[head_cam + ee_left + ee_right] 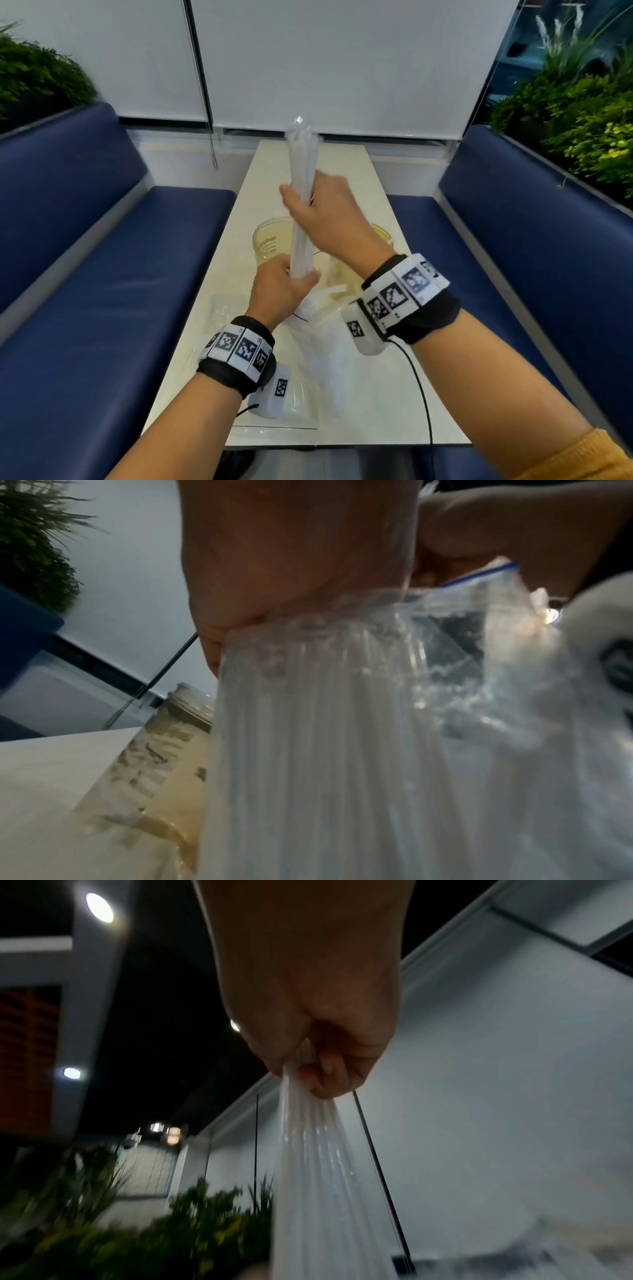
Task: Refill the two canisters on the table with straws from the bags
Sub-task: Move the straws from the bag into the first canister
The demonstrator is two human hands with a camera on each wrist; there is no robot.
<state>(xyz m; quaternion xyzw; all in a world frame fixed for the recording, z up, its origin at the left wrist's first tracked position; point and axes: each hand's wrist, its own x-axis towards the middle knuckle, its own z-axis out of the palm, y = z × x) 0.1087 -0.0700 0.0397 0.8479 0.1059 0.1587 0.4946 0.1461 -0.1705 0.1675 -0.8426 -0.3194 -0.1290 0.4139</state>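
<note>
- Left hand curled round the near end of the straws, at the bag mouth.
- Right hand gripping the straws farther up, above the canister.

Head view bright; wrist views dim, blurred.

Both forearms reach forward, wrists banded. The right hand is raised above and just ahead of the left hand, its fingers curled tight; the left is also closed in a fist below it
</note>
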